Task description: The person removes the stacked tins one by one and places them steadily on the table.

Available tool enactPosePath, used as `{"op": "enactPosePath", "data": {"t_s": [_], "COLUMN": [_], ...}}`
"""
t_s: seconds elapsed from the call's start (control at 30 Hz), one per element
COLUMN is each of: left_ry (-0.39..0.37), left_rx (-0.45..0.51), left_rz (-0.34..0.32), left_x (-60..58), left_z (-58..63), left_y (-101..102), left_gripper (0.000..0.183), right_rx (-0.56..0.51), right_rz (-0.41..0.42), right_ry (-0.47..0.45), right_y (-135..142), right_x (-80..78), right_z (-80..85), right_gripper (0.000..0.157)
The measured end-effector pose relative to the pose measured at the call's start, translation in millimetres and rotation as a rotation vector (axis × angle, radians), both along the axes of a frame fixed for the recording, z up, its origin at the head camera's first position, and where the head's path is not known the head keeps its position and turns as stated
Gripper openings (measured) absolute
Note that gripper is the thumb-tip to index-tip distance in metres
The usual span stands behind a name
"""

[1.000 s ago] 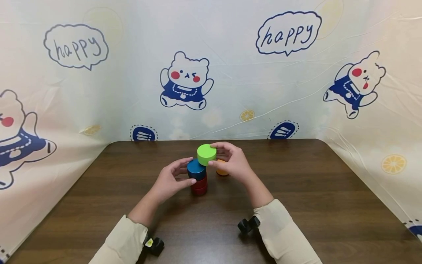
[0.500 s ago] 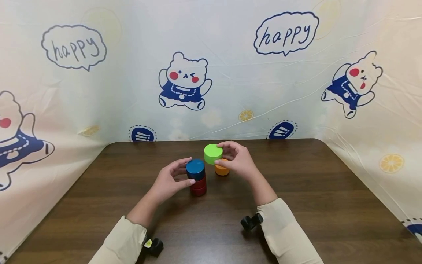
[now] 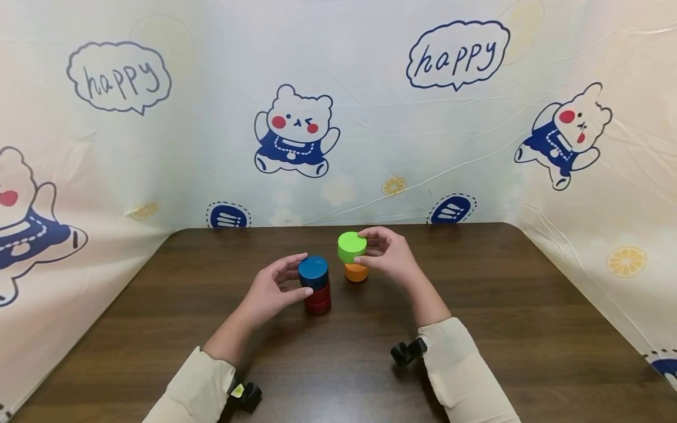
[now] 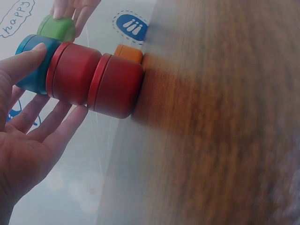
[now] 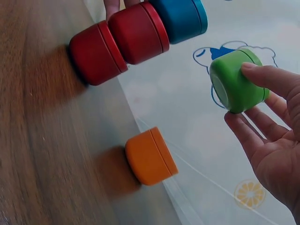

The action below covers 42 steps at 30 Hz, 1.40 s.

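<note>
A stack of three small lidded canisters stands in the middle of the table. Two red canisters (image 4: 75, 72) (image 4: 118, 84) form its lower part, and a blue canister (image 3: 314, 271) tops it. My left hand (image 3: 271, 289) holds the stack from the left, thumb on the blue canister and fingers behind. In my right hand (image 3: 388, 254) a green canister (image 3: 351, 247) is pinched between thumb and fingers, raised above the table. The right wrist view shows its rounded base (image 5: 220, 86). An orange canister (image 3: 356, 272) stands on the table below it, right of the stack and apart from it.
The dark wooden table (image 3: 349, 364) reaches back to a curtain (image 3: 370, 117) printed with bears and "happy" bubbles. Black wrist devices (image 3: 245, 397) (image 3: 408, 352) sit at both cuffs, close above the table.
My right hand has carried the green canister to the right, away from above the blue one, uncovering the blue lid. The left hand and the stack have stayed in place.
</note>
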<state>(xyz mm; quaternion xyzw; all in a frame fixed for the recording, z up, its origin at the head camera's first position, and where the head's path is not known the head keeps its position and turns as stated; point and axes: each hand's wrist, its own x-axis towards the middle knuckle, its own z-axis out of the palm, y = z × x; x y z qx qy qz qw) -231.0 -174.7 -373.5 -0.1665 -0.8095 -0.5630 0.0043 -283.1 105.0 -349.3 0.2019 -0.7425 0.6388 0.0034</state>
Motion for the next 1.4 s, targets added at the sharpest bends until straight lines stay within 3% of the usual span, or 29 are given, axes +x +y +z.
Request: {"op": "enactPosePath", "data": {"t_s": [0.47, 1.4], "left_ry": [-0.009, -0.004], "left_rx": [-0.012, -0.007], "left_rz": [0.014, 0.009], "left_x": [-1.1, 0.3], "left_z": [-0.7, 0.9], "left_y": [0, 0], "left_gripper": [0.066, 0.067], "right_rx": [0.032, 0.108], "right_rz": [-0.025, -0.099], "right_ry": [-0.091, -0.101], "right_y": [16, 45], "right_x": [-10.4, -20.2], "right_z": [-5.9, -19.8], "right_gripper": [0.051, 0.049]}}
